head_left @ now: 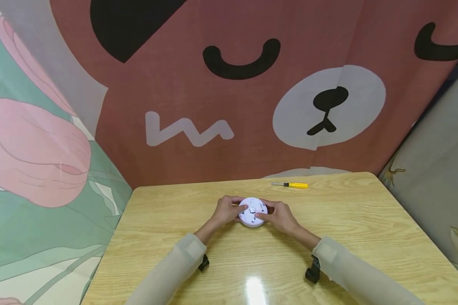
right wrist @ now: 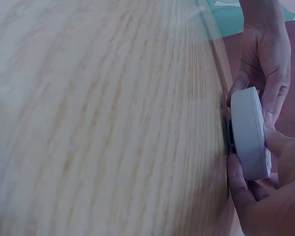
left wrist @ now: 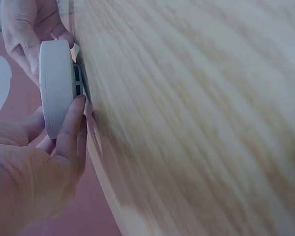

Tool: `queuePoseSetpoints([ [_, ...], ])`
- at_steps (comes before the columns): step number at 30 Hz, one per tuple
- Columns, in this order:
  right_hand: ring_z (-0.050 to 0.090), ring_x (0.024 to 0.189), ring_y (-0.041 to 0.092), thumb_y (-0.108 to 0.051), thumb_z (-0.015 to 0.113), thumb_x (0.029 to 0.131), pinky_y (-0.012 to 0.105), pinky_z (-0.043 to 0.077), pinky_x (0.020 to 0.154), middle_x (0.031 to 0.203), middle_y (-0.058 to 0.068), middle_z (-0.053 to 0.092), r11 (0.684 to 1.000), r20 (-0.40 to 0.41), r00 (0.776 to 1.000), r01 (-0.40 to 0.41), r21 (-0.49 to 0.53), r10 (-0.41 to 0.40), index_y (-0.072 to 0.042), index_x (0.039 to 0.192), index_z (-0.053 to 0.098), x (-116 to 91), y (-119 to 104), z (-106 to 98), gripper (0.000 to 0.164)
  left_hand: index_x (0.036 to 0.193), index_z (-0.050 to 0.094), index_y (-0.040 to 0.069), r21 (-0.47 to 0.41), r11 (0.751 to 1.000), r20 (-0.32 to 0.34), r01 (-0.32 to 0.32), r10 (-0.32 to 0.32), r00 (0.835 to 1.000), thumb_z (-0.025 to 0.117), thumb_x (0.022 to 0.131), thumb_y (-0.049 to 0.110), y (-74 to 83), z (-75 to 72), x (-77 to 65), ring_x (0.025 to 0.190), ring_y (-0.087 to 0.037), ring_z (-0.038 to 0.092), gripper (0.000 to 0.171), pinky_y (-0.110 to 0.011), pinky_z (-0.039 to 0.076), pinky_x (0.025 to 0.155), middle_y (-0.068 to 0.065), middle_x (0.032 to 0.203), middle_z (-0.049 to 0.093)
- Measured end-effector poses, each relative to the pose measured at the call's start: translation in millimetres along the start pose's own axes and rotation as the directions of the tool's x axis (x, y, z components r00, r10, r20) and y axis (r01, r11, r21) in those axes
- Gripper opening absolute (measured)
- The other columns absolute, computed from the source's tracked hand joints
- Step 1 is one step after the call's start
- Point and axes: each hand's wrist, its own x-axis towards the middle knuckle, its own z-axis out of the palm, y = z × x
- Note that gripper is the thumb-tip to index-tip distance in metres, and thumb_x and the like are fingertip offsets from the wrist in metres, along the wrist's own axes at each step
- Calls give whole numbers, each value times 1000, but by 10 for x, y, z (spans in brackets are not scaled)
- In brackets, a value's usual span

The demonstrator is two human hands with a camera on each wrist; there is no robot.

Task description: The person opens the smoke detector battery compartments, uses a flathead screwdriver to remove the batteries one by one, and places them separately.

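Observation:
A round white smoke detector [head_left: 253,221] is held between both hands just over the wooden table, its flat back facing up in the head view. My left hand [head_left: 225,211] grips its left edge, thumb on the back and fingers beneath. From the right, my right hand [head_left: 283,217] pinches the opposite edge with the thumb also on the back. Dark vent slots show on the underside of the smoke detector [left wrist: 58,88] in the left wrist view. The right wrist view shows its smooth side wall [right wrist: 247,135]; the fingertips underneath are partly hidden.
A screwdriver [head_left: 298,185] with a yellow handle lies near the table's far edge, beyond the right hand. The wooden table [head_left: 168,212] meets a printed cloth backdrop [head_left: 252,106] behind it, and patterned cloths hang at both sides.

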Motion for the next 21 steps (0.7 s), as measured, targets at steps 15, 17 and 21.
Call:
queuePoseSetpoints([
  [15,68,74,19,-12,83,94,29,60,59,131,24,71,985,56,995,-89,145,82,1,140,66,33,4,-37,51,124,78,2,-36,995,2,92,-92,996,79,95,3,29,-4,-31,73,-18,75,29,-34,64,60,-19,110,77],
  [17,70,73,22,-10,82,94,34,63,62,130,25,71,979,65,994,-101,175,91,1,140,66,32,-4,-38,50,125,77,3,-36,995,0,92,-92,996,79,95,3,24,-5,-30,75,-18,76,30,-34,64,60,-19,111,77],
  [21,71,72,24,-10,82,94,36,63,62,127,24,73,977,59,993,-108,186,99,1,139,67,36,-19,-38,49,126,76,3,-35,996,5,81,-81,997,78,96,5,13,-12,-35,82,-20,77,30,-33,64,60,-18,115,77],
])
